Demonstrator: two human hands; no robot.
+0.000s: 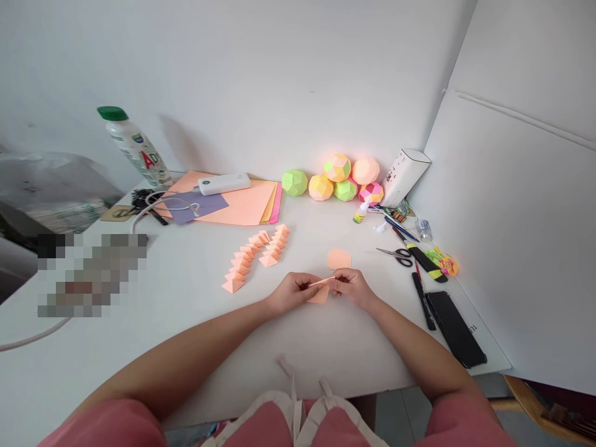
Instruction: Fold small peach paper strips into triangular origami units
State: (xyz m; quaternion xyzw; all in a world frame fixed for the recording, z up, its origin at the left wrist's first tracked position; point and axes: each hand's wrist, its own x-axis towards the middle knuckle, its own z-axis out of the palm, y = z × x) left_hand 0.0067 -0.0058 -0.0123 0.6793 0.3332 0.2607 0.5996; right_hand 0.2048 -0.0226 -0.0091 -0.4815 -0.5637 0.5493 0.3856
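Observation:
Between both hands a small piece of peach paper point(321, 282) is held up, seen nearly edge-on. My left hand point(294, 290) pinches its left end, fingers closed. At the right end, my right hand point(350, 287) grips it between thumb and fingers. A peach paper square point(319, 295) lies just under the hands, partly covered by them. Behind my right hand is another peach square point(339, 258), flat on the table. To the left stand two rows of folded peach paper pieces point(242, 261), nested one against another.
Several faceted paper balls point(338, 167) sit along the wall. Scissors point(397, 256), a cutter point(426, 262), a black marker point(423, 301) and a phone point(455, 329) lie right. A glue bottle point(360, 212) stands behind. Paper sheets point(242, 208), a power bank point(224, 184) and a bottle point(137, 149) are left.

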